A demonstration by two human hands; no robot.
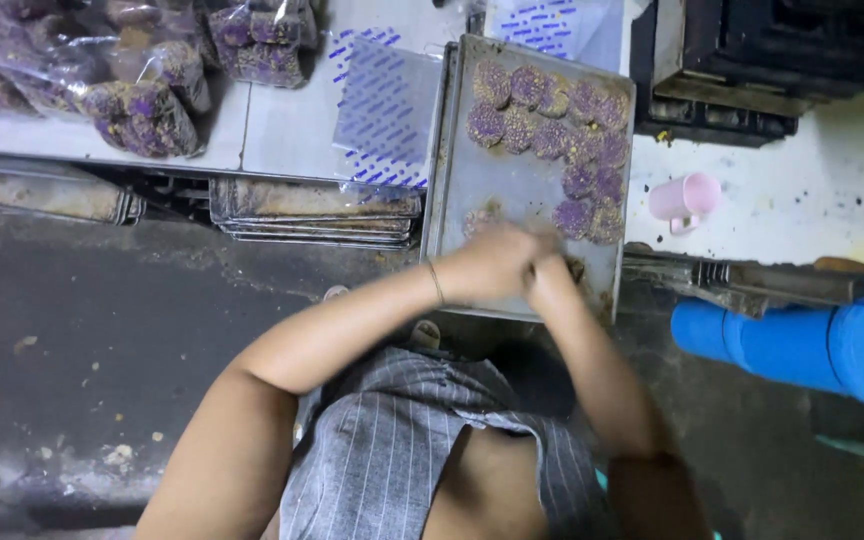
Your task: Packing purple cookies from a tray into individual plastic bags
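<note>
My left hand (487, 262) and right hand (544, 268) were pressed together over the near end of the tray (512, 190); motion blur hid the fingers, so I could not tell whether either gripped anything. Purple cookies (562, 130) lay clustered on the tray's far and right parts. Bagged cookies (142, 110) sat on the counter (282, 130), left. A pink cup (685, 197) stood right of the tray.

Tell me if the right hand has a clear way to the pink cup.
Probably yes: the right hand is over the baking tray, and bare white surface lies between the tray and the pink cup.
</note>
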